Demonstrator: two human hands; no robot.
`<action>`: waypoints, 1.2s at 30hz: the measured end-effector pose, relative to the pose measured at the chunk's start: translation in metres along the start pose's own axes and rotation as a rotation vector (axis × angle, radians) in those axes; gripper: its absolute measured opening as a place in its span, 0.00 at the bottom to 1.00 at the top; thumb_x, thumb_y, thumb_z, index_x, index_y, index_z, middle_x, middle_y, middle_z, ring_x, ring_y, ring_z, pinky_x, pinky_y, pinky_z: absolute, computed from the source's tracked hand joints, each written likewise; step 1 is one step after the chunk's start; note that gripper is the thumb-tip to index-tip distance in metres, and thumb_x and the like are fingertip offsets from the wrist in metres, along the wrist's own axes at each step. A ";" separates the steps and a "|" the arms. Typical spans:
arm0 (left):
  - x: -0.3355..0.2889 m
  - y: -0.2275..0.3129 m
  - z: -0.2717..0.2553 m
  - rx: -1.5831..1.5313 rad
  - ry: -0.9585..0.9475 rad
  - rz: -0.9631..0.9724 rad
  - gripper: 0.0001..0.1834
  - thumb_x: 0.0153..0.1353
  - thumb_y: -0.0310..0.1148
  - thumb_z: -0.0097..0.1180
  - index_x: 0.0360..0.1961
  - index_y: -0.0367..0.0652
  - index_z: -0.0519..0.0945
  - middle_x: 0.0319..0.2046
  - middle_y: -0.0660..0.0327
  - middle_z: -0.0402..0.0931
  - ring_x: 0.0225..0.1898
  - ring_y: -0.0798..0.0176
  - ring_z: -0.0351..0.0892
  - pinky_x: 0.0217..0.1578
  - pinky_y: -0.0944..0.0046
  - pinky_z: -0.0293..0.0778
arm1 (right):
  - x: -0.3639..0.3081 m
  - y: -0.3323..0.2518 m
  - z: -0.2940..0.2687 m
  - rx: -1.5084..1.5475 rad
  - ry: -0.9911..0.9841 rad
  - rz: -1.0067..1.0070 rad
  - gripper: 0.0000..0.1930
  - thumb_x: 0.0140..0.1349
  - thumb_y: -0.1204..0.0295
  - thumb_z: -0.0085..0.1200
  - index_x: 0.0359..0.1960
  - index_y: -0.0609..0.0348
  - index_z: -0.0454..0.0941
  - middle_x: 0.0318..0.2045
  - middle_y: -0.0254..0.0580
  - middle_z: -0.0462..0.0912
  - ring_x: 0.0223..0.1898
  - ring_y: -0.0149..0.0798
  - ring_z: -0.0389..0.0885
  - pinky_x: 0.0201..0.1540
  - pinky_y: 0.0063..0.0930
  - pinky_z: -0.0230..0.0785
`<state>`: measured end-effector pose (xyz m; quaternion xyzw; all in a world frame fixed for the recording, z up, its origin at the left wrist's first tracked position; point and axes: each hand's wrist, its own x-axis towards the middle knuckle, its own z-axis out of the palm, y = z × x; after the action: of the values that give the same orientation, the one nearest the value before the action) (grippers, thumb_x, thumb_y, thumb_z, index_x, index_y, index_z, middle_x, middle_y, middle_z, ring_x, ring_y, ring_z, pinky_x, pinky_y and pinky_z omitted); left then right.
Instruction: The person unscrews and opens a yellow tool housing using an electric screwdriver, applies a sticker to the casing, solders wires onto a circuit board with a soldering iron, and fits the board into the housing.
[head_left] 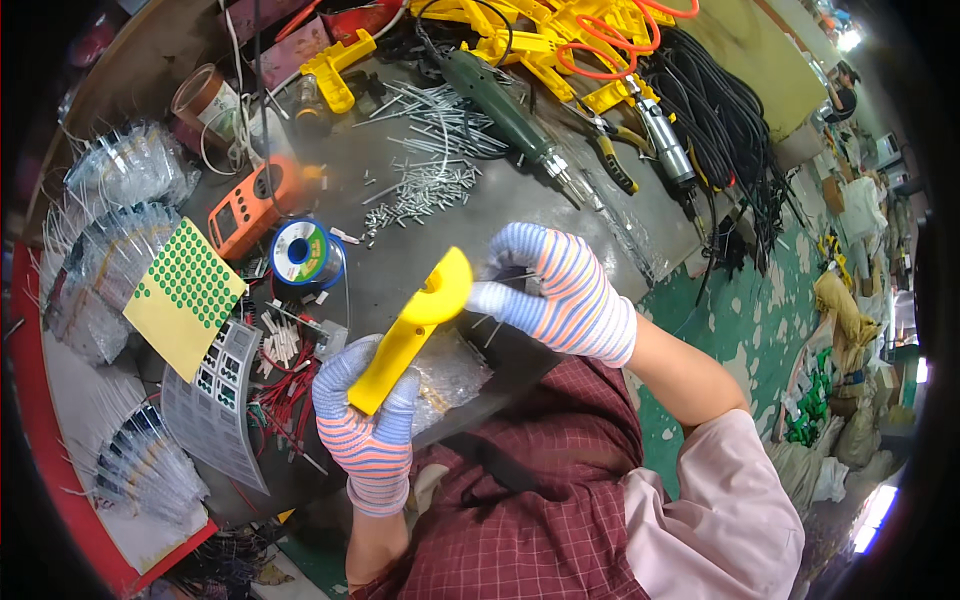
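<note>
My left hand (365, 425), in a striped knit glove, is wrapped round the handle of a yellow plastic tool housing (410, 335). The housing stands tilted, its rounded, wider end up and to the right. Close beside that end is my right hand (565, 295), gloved alike, with the fingers curled and the thumb and fingertips near the housing. Thin metal screws (515, 277) stick out from among its fingers; how many is unclear. Whether the right fingertips touch the housing cannot be made out. Below the housing lies a clear plastic bag (445, 375) with small parts.
Loose screws (425, 190) are heaped mid-table. Behind them lie a green electric screwdriver (500, 105), pliers (610, 150), an air screwdriver (665, 140) and yellow housings (540, 45). At left are a solder spool (305, 252), an orange meter (255, 205), a sticker sheet (187, 295) and red wires (287, 400).
</note>
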<state>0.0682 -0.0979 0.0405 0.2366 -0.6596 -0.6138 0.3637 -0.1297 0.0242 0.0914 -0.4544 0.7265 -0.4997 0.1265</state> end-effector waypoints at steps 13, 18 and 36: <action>-0.010 0.019 0.046 0.236 -0.043 0.114 0.25 0.52 0.27 0.72 0.50 0.42 0.74 0.49 0.53 0.78 0.50 0.59 0.79 0.54 0.60 0.75 | 0.032 0.031 -0.052 -0.192 -0.337 -0.353 0.14 0.59 0.59 0.63 0.32 0.58 0.80 0.27 0.43 0.79 0.32 0.50 0.80 0.37 0.41 0.72; -0.023 0.024 0.056 0.071 0.032 0.061 0.23 0.54 0.19 0.68 0.50 0.44 0.76 0.47 0.52 0.80 0.49 0.55 0.80 0.51 0.56 0.77 | 0.062 0.039 -0.058 0.077 -0.683 -0.242 0.16 0.57 0.57 0.65 0.39 0.56 0.81 0.32 0.45 0.81 0.37 0.50 0.82 0.42 0.39 0.74; -0.013 -0.004 0.018 -0.124 0.290 -0.092 0.23 0.57 0.26 0.69 0.52 0.37 0.73 0.47 0.58 0.75 0.47 0.66 0.76 0.52 0.66 0.74 | 0.190 0.081 0.030 -0.632 -0.085 0.009 0.16 0.57 0.63 0.61 0.37 0.66 0.81 0.35 0.47 0.87 0.40 0.47 0.86 0.41 0.40 0.78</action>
<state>0.0618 -0.0772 0.0343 0.3299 -0.5495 -0.6286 0.4405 -0.2593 -0.1367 0.0602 -0.4883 0.8419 -0.2293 0.0117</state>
